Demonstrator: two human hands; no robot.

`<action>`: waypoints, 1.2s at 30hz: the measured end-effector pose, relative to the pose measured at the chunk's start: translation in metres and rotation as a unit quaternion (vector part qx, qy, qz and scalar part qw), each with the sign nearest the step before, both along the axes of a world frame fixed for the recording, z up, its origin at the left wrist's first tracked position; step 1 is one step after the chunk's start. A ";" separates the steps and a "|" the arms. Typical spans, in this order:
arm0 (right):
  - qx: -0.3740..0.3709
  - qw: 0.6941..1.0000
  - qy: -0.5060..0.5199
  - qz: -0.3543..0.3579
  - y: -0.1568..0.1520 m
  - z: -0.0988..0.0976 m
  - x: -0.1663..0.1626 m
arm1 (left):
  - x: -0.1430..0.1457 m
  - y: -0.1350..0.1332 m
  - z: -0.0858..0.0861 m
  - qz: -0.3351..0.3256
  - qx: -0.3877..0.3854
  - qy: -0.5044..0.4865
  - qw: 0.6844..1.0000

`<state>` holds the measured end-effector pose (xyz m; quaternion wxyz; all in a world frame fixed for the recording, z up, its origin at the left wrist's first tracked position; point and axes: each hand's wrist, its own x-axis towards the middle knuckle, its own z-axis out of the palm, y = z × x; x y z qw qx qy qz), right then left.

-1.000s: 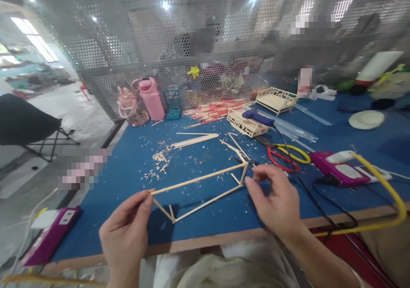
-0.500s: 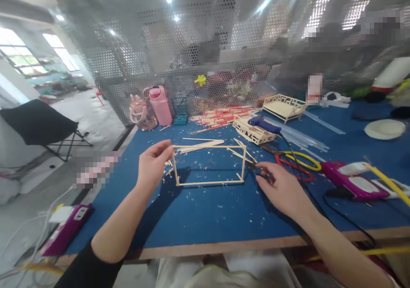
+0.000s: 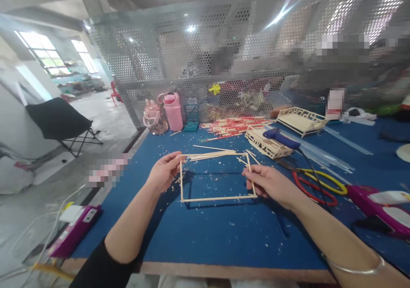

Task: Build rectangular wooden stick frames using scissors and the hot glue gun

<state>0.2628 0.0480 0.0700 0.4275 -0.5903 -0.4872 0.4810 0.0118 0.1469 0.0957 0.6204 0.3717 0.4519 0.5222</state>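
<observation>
A rectangular frame of thin wooden sticks (image 3: 221,198) is held up over the blue tabletop (image 3: 224,241). My left hand (image 3: 163,172) pinches its upper left corner between thumb and fingers. On the other side, my right hand (image 3: 267,181) grips the right-hand stick, thumb in front and fingers curled behind. Loose wooden sticks (image 3: 211,155) lie just behind the frame's top edge, partly seen through it. Small pale wood scraps are scattered beneath. A thin dark shape shows on the table below my right hand; I cannot tell whether it is a tool or a shadow.
Behind are red-and-pale sticks (image 3: 233,126), latticed wooden pieces (image 3: 269,145), a wooden tray-like piece (image 3: 303,120) and a blue glue gun (image 3: 282,138). Scissors with red and yellow handles (image 3: 320,185) and a purple power strip (image 3: 378,211) lie right. A pink bottle (image 3: 173,113) stands back left.
My right hand has moved from beside the frame onto its right-hand stick; the dark tool at its fingers no longer shows there. The frame has tilted, and the whole view has shifted.
</observation>
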 end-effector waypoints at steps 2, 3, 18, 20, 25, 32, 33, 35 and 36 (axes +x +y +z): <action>0.017 0.999 0.026 -0.020 -0.001 -0.006 0.000 | -0.001 0.000 -0.001 -0.002 0.001 -0.004 1.000; 0.025 0.999 0.035 -0.025 -0.001 -0.008 0.001 | -0.002 0.000 -0.002 -0.002 0.002 -0.005 1.000; 0.048 0.995 0.075 -0.036 -0.005 -0.009 0.002 | -0.005 -0.002 -0.001 0.000 0.014 0.015 1.000; 0.056 0.995 0.057 -0.057 -0.004 -0.011 0.004 | -0.007 -0.008 -0.001 -0.005 0.008 0.025 1.000; 0.068 0.994 -0.059 -0.067 0.007 -0.009 0.014 | -0.017 -0.032 0.005 -0.020 -0.014 0.044 0.999; 0.107 0.936 -0.334 0.024 0.051 0.020 0.015 | -0.037 -0.078 -0.009 -0.073 -0.004 0.145 0.987; 0.107 0.932 -0.346 0.034 0.059 0.023 0.012 | -0.037 -0.086 -0.013 -0.089 0.008 0.188 0.978; 0.112 0.922 -0.368 0.053 0.077 0.027 0.003 | -0.035 -0.101 -0.022 -0.120 0.029 0.263 0.957; 0.118 0.916 -0.379 0.063 0.086 0.027 -0.002 | -0.032 -0.107 -0.027 -0.134 0.037 0.289 0.947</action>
